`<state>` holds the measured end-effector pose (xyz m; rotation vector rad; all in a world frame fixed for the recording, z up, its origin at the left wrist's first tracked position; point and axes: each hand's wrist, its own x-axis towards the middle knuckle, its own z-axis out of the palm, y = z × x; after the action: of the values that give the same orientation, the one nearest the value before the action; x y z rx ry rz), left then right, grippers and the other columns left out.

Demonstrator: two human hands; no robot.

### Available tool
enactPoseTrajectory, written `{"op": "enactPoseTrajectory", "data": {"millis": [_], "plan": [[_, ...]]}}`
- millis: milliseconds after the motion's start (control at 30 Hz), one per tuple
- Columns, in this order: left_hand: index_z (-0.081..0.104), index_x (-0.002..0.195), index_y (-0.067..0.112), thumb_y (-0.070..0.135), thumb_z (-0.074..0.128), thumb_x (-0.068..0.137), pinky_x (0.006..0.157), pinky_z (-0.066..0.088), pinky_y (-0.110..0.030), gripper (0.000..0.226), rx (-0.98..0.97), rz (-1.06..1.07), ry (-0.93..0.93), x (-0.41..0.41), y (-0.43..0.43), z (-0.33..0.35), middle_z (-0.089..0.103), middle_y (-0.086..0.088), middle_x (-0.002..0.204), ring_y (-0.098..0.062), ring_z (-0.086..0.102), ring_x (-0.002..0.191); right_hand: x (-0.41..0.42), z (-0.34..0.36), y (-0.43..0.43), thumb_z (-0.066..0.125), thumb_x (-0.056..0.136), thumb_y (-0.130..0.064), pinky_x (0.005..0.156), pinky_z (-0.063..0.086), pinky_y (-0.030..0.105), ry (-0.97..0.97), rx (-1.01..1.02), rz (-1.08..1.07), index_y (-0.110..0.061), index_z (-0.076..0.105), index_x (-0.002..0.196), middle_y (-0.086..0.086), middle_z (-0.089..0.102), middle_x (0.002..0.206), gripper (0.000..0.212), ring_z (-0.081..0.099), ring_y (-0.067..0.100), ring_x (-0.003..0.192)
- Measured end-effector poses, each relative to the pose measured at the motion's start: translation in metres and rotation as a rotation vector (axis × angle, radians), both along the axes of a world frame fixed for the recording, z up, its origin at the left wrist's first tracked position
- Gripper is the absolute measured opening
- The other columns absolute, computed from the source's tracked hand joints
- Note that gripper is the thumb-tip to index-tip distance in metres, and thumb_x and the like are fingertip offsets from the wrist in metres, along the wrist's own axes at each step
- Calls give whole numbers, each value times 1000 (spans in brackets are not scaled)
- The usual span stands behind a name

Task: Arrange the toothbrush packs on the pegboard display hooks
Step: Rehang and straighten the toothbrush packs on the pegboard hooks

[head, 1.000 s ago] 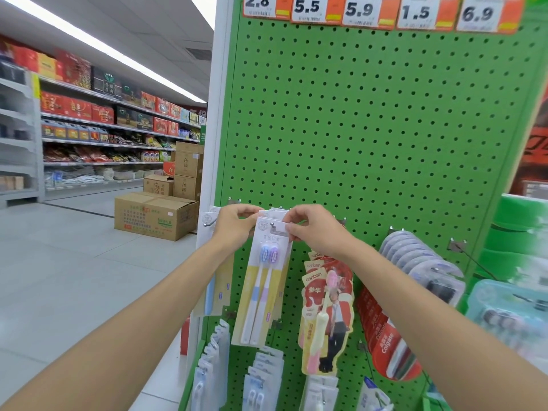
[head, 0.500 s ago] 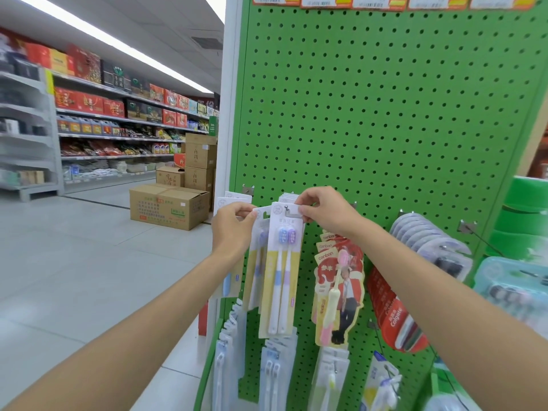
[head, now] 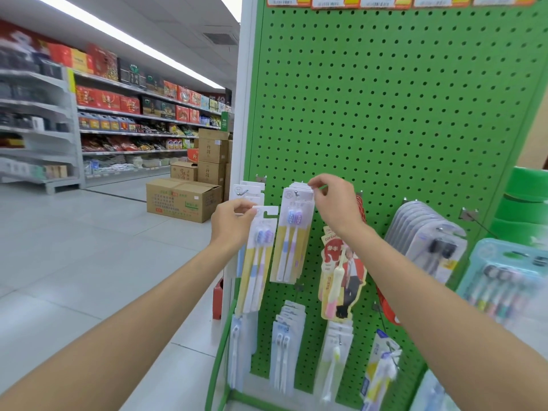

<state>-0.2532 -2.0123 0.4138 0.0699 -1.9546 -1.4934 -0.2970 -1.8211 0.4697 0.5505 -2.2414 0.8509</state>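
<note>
My left hand (head: 232,222) pinches the top corner of a yellow two-brush toothbrush pack (head: 257,262), holding it off the green pegboard (head: 385,114) just left of its edge. A stack of the same yellow packs (head: 292,241) hangs on a hook (head: 296,192) to the right of it. My right hand (head: 335,203) touches the top right of that hanging stack, fingers pinched at the card edges. Another hook (head: 243,191) with white packs sits behind my left hand.
Lower hooks carry white toothbrush packs (head: 286,345). A red child's toothbrush card (head: 341,277) and clear blister packs (head: 427,238) hang to the right. Cardboard boxes (head: 184,200) stand on the aisle floor at the left, with stocked shelves (head: 133,120) behind.
My left hand has pulled its pack down and left, away from the hook. The front pack now hangs free on the hook, with my right hand lifted to its top right corner.
</note>
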Motion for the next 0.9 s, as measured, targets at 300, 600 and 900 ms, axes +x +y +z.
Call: {"op": "enactPoseTrajectory", "data": {"millis": [300, 600, 900], "plan": [[71, 92, 14, 9, 64, 93, 76, 58, -34, 9, 74, -182, 11, 27, 19, -31, 69, -2, 84, -16, 64, 82, 56, -75, -36, 60, 93, -38, 100, 44, 35, -131, -91, 171, -18, 46, 139, 0, 55, 130, 52, 50, 15, 118], [69, 99, 14, 8, 57, 97, 75, 58, -23, 13, 278, -355, -69, 50, 16, -101, 71, -12, 106, -13, 68, 90, 67, -153, -47, 59, 96, -22, 61, 39, 9, -301, -350, 258, -12, 63, 96, -5, 62, 84, 11, 53, -5, 69], [69, 98, 11, 10, 57, 98, 89, 55, -44, 12, 288, -432, -291, 65, 7, -158, 70, -7, 95, -22, 65, 85, 67, -178, -43, 48, 99, -13, 57, 45, 7, -503, -669, 335, -14, 60, 115, -7, 64, 86, 20, 61, -5, 70]]}}
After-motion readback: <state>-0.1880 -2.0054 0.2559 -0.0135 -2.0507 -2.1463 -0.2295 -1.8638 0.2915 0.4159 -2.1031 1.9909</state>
